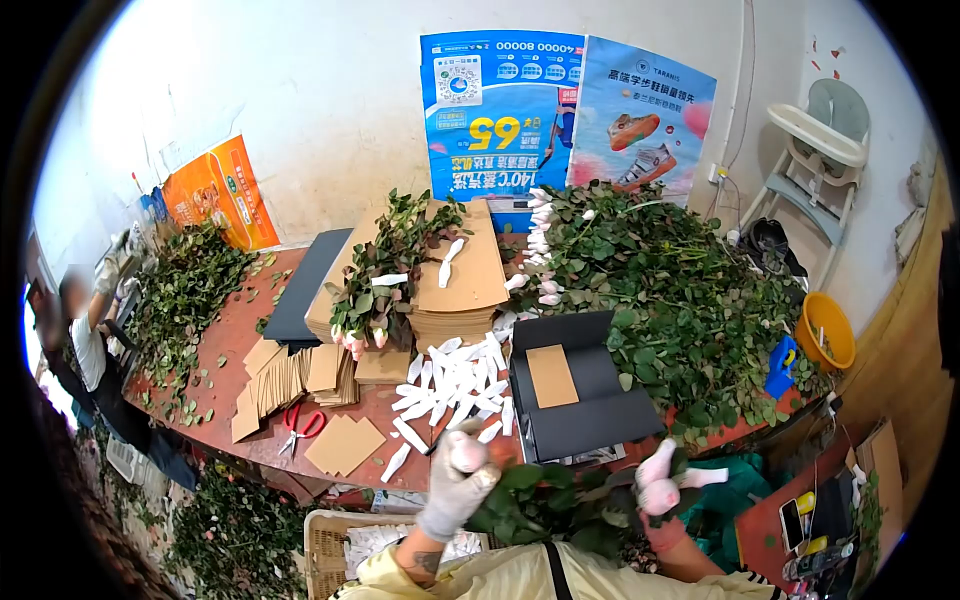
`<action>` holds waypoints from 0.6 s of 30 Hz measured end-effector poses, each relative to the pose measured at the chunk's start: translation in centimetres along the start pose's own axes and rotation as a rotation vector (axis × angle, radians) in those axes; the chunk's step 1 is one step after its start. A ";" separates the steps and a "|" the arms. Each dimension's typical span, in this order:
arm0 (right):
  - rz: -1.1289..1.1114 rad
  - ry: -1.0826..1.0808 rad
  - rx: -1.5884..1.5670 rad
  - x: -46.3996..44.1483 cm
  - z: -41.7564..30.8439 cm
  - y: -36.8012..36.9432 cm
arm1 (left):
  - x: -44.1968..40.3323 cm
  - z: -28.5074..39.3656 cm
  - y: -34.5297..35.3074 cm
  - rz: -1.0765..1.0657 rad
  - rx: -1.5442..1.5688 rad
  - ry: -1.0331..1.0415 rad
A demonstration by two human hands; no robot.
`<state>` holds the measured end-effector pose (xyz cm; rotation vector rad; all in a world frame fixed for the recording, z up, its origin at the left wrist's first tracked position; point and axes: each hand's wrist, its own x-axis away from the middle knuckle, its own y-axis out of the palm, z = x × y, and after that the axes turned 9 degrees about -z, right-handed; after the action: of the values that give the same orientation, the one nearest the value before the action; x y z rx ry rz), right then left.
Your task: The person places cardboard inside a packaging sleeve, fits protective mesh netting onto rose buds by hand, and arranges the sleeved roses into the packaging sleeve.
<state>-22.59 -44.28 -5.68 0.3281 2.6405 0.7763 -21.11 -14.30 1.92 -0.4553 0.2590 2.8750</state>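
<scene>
My left hand (452,498), in a whitish glove, is closed on a pale pink rose (468,454) at the table's front edge. My right hand (664,532) is at lower right, closed around wrapped roses (658,495) with pale pink heads; leaves partly hide its fingers. Green leafy stems (550,500) spread between my hands. Beyond my left hand lies a pile of white foam sleeves (450,385). An open black box (570,432) with a brown card (552,376) inside stands just past the stems.
Red-handled scissors (301,432) and brown cards (345,445) lie left of the sleeves. Cardboard sheets (460,280) are stacked behind. Leafy roses (680,290) cover the table's right side, near an orange basin (826,330). Another person (95,360) stands at far left.
</scene>
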 end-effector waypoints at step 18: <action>0.226 -0.241 1.834 -11.7 -1.1 -25.3 | 7.4 14.0 -12.8 0.257 -0.589 -0.307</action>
<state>-15.40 -69.31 -15.62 0.9950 2.2194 -1.6952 -28.85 2.24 10.92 -0.0606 -0.6377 3.1814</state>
